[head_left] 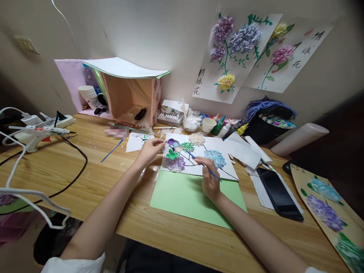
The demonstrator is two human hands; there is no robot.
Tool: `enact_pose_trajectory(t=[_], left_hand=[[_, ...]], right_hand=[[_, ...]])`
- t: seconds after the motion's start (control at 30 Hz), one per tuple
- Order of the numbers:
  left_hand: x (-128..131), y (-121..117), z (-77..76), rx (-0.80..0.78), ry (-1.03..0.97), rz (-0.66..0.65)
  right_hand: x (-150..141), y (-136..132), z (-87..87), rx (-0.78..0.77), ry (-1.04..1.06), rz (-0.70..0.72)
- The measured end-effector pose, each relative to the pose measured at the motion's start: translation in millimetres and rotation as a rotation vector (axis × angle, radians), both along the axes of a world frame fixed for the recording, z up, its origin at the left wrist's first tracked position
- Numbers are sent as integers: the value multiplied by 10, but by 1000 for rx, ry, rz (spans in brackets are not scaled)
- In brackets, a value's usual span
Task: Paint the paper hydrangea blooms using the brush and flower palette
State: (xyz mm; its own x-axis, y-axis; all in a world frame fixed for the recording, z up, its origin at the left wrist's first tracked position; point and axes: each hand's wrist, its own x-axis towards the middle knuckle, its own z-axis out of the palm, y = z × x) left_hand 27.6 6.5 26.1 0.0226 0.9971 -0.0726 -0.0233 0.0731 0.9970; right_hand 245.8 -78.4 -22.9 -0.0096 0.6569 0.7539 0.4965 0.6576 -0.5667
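The left hand (152,150) pinches the paint palette's (172,149) edge above the flower picture (212,146), the right hand's (211,177) fingers closed around a blue brush (212,173)

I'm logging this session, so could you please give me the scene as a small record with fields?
Left hand: holds paint dish, purple and green paint visible
Right hand: holds blue brush, tip towards dish
White sheet: purple, green, cream and blue flower clusters; overlaps green paper
Person's left: glue gun, second brush
Person's right: black phone
Wall: two flower pictures
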Motion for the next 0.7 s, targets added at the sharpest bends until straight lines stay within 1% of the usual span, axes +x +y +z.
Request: enact_pose_trajectory(t=[0.07, 0.2, 0.33, 0.47, 0.57, 0.7], left_hand=[[-62, 60, -10, 22, 9, 73], [-190, 174, -64, 27, 17, 227], [-235, 224, -150, 20, 46, 308], [-205, 219, -191, 11, 74, 322], [-172, 202, -186, -3, 99, 296], [-145, 185, -172, 0, 84, 266]], right_hand=[[14, -43, -6, 15, 14, 17], [18, -115, 8, 77, -59, 130], [-3, -147, 39, 127, -151, 185], [-39, -141, 49, 119, -207, 218], [-63, -118, 38, 86, -216, 215], [-71, -97, 28, 58, -233, 223]])
